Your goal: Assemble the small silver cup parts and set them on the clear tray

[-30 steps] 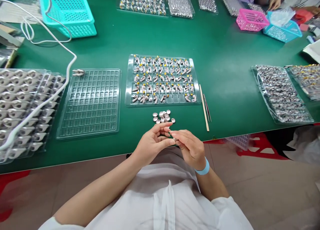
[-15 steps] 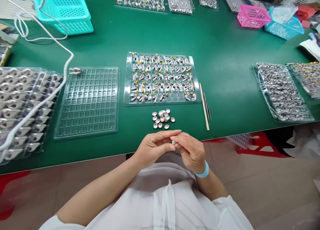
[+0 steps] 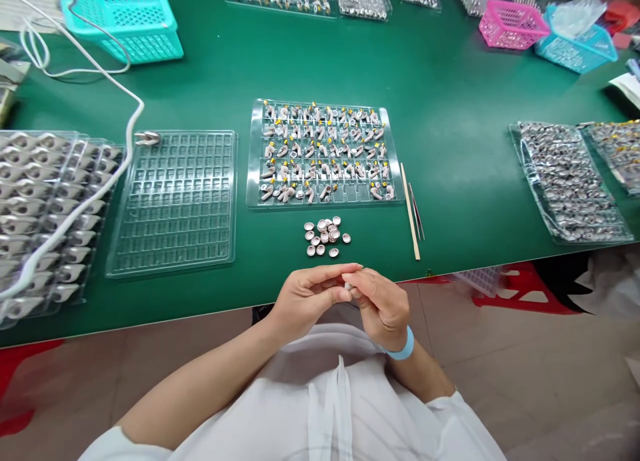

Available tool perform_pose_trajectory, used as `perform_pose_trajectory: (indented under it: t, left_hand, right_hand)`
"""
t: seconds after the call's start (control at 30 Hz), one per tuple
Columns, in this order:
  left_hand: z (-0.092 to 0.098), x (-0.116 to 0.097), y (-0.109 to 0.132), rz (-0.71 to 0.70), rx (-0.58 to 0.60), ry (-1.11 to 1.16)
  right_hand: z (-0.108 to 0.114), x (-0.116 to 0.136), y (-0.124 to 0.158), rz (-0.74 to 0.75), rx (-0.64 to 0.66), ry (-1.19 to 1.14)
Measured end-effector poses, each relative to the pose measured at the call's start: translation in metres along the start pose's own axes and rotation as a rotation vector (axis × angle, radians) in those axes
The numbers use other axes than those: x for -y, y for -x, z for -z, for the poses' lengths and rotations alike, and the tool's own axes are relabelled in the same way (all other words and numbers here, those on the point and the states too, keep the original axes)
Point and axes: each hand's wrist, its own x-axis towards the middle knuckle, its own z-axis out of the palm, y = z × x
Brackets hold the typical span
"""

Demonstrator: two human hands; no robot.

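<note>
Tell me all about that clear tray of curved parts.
The tray looks like shallow, clear plastic with rounded corners and moulded pockets. It lies flat on the green table, beyond small round caps. Five rows of greyish curved parts, many with yellow ends, sit in it, the nearest row less full. Only parts and table visibly touch it.

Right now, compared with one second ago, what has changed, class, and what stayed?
The left hand has drawn back toward the body, so more discs show. A small pale part stays at the fingertips, pinched by the right hand. The tray, stick and tweezers stayed put.
</note>
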Motion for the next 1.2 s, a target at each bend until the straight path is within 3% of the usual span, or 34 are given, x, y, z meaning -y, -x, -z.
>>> perform_pose_trajectory:
  t: [0.63,0.87,1.2]
  left_hand:
    - [-0.006,-0.005,-0.006,0.037,-0.009,0.061]
    - [-0.006,0.001,-0.011,-0.133,-0.079,0.118]
    - [0.001,0.003,-0.01,-0.18,0.003,0.004]
  right_hand:
    - [-0.002,-0.001,0.002,-0.032,-0.049,-0.014]
    - [0.004,-0.004,-0.003,-0.001,-0.057,0.015]
    - [0.008,-0.002,-0.006,-0.087,0.001,-0.048]
